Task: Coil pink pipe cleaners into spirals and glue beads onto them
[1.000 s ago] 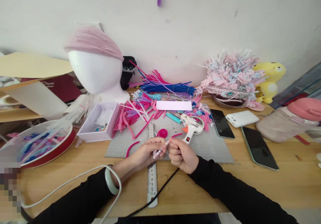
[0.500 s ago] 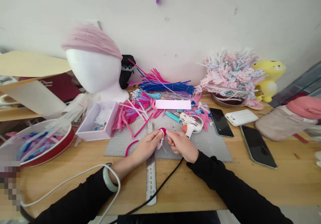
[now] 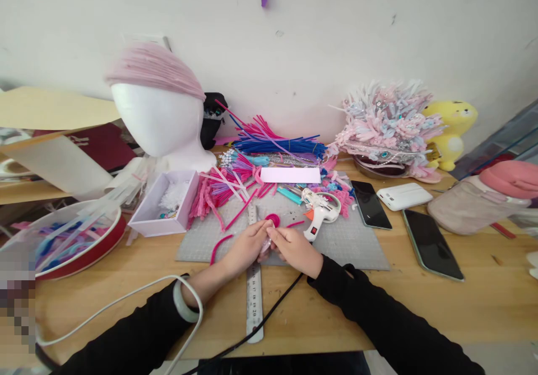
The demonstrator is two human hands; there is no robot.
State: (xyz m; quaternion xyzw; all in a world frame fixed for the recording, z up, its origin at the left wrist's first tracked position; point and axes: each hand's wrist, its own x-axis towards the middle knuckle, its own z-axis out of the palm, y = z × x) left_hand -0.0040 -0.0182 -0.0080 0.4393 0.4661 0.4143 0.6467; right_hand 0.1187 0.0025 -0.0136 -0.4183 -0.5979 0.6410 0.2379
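My left hand point(image 3: 251, 243) and my right hand point(image 3: 294, 247) meet over the grey cutting mat, thumbs and fingers pinched together. Just beyond the fingertips shows a round magenta pipe-cleaner coil point(image 3: 273, 218). A pale pink, shiny piece point(image 3: 266, 245) shows under the left thumb, mostly covered by the fingers. To the right of the coil a short magenta stem point(image 3: 295, 224) sticks out behind my right hand; whether it joins the coil I cannot tell. The white glue gun point(image 3: 321, 218) lies close to my right hand. A steel ruler point(image 3: 254, 302) runs beneath my left wrist.
On the cutting mat point(image 3: 353, 249) lie pipe cleaners and a white strip point(image 3: 290, 175). A lilac box point(image 3: 162, 226), a red-rimmed bowl point(image 3: 90, 260) and a white mannequin head point(image 3: 162, 117) stand left. Phones point(image 3: 432, 246) and a jar point(image 3: 458, 207) sit right. A white cable point(image 3: 126, 302) crosses my left wrist.
My right hand has moved down and left, against my left fingers. The magenta coil now shows more fully beyond the fingertips, and the pale piece is more hidden.
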